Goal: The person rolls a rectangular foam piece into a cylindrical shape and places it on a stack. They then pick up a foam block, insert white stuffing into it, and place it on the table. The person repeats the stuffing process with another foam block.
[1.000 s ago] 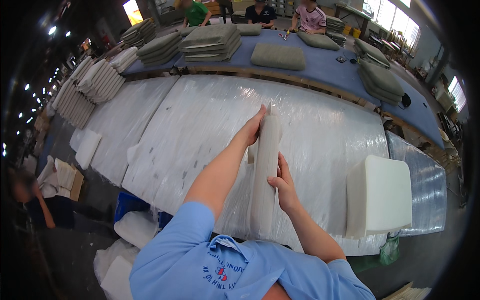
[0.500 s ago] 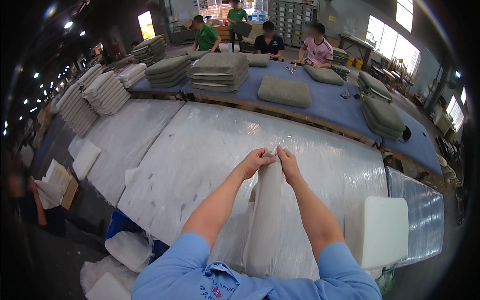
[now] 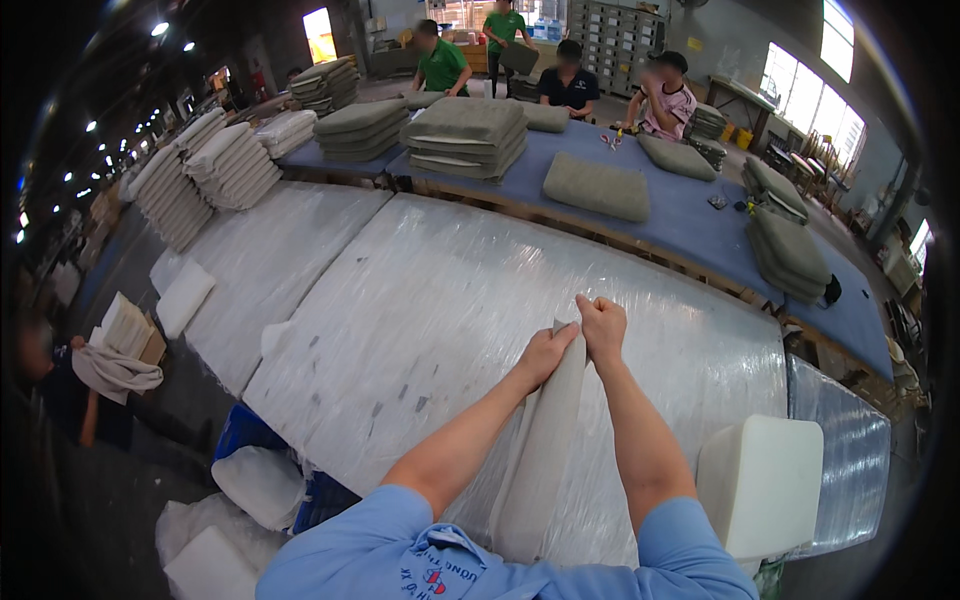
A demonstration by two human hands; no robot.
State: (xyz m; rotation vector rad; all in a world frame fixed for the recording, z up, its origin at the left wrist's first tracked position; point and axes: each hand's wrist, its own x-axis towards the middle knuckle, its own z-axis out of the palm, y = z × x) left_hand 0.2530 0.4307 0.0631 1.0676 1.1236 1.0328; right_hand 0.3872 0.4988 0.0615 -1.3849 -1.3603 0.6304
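Head view, from the left: white foam slabs (image 3: 185,297) sit near the floor beside the plastic-wrapped counter (image 3: 420,300). Mid-frame, the left hand (image 3: 545,355) and right hand (image 3: 602,328) both pinch the top edge of a long beige fabric cover (image 3: 545,450), knuckles nearly touching, holding it upright over the counter, probably to keep it straight. Its lower end is hidden behind the blue shirt. A white foam block (image 3: 762,485) rests at right. Farther back, grey cushions (image 3: 597,186) lie on the blue table (image 3: 690,215); finer detail there is unclear.
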